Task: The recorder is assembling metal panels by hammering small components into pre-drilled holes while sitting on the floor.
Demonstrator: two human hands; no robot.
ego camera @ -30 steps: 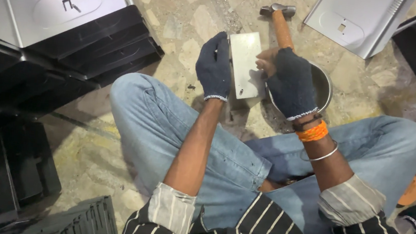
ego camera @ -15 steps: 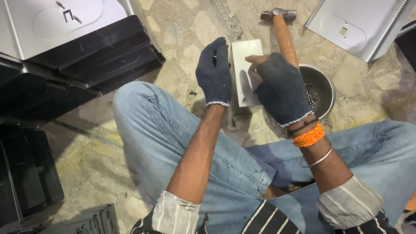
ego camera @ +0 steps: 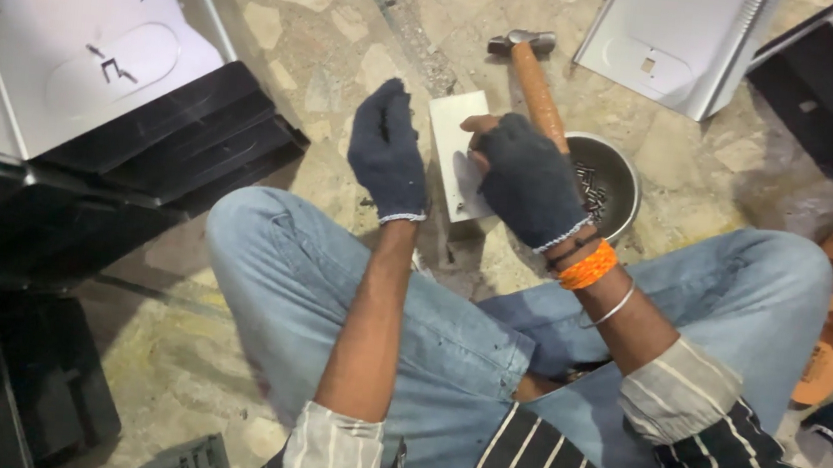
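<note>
Right hand [ego camera: 530, 179] pinches the small white plate [ego camera: 456, 155] on the stone floor [ego camera: 284, 32] beside the nail bowl [ego camera: 610, 181] (apparently); left hand [ego camera: 387, 151], fingers together, hovers free—should steady the plate's near edge.

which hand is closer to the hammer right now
Right. The right hand lies beside the hammer handle, resting on the white block; the left hand is farther off.
</note>
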